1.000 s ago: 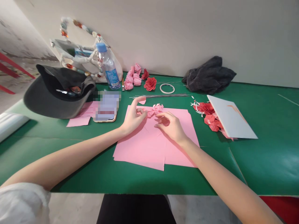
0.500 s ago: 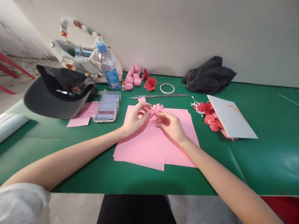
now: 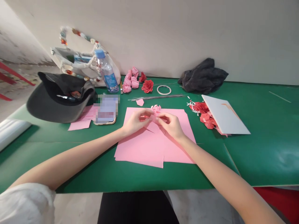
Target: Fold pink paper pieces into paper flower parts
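My left hand (image 3: 138, 120) and my right hand (image 3: 171, 124) meet over the pink paper sheets (image 3: 140, 149), fingertips pinched together. Between them is a small pink paper piece (image 3: 154, 117), hard to tell apart from the sheets of the same colour beneath. Just beyond the fingertips lies a little heap of cut pink paper pieces (image 3: 156, 108). One loose pink petal-shaped piece (image 3: 140, 102) rests on the green table past the sheets' far edge.
Thin wires (image 3: 158, 97), a tape ring (image 3: 163, 90), pink paper roses (image 3: 130, 80) and a red rose (image 3: 147, 86) lie at the back. Left are a phone (image 3: 106, 109), cap (image 3: 56, 102) and bottle (image 3: 108, 74). Right are red paper flowers (image 3: 208, 120), a white board (image 3: 226, 115) and dark cloth (image 3: 203, 76).
My hands have come closer together, and their fingertips now pinch at one spot over the sheets. The whole view has shifted slightly.
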{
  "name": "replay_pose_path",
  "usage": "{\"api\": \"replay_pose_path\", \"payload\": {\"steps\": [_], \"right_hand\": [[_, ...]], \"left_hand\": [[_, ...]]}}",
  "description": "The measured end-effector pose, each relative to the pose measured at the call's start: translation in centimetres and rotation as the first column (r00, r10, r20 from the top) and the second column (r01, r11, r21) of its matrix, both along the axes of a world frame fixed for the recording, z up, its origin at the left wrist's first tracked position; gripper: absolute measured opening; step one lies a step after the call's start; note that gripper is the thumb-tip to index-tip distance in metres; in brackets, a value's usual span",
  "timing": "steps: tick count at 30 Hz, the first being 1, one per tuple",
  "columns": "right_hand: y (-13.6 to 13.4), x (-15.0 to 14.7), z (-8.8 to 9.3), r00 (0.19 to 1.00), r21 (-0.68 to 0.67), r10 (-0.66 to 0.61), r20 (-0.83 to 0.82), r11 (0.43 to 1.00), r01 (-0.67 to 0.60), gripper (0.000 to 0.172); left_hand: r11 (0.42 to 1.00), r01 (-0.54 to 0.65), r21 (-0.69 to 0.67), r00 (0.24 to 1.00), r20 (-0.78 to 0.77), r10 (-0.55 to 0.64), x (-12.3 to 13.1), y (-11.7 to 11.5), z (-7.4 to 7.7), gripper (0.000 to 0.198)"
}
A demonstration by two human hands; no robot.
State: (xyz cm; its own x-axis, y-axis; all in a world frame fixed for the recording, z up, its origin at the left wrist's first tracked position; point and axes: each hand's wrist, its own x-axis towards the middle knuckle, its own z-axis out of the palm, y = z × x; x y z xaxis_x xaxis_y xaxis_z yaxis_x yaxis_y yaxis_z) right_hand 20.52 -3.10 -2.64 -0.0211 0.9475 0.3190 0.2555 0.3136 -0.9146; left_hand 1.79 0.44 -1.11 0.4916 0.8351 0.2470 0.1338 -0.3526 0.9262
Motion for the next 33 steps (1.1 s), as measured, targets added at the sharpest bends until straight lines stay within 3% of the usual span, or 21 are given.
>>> {"api": "replay_pose_path", "payload": {"steps": [8, 13, 21, 26, 33], "right_hand": [[-0.36, -0.03, 0.42, 0.996, 0.030, -0.060, 0.063, 0.998, 0.058, 0.017], [-0.48, 0.00, 0.18, 1.000, -0.011, -0.022, 0.009, 1.000, 0.022, 0.020], [-0.65, -0.23, 0.61, 0.996, -0.072, 0.057, -0.069, 0.995, -0.062, 0.026], [-0.54, -0.38, 1.00, 0.995, 0.059, -0.004, 0.096, 0.998, -0.002, 0.017], [-0.06, -0.29, 0.72, 1.000, 0.042, 0.001, -0.004, 0.999, -0.001, 0.014]], "left_hand": [[0.997, 0.026, -0.068, 0.996, 0.082, -0.021, -0.18, -0.03, 0.02, 0.025], [0.986, 0.124, -0.109, 0.991, 0.072, -0.117, 0.10, -0.29, 0.31, 0.025], [0.986, 0.120, -0.115, 0.991, 0.073, -0.112, 0.17, -0.08, -0.23, 0.028], [0.985, 0.117, -0.126, 0.993, 0.039, -0.113, 0.05, -0.02, -0.30, 0.030], [0.933, 0.232, -0.275, 0.969, 0.147, -0.198, -0.17, 0.01, 0.16, 0.033]]}}
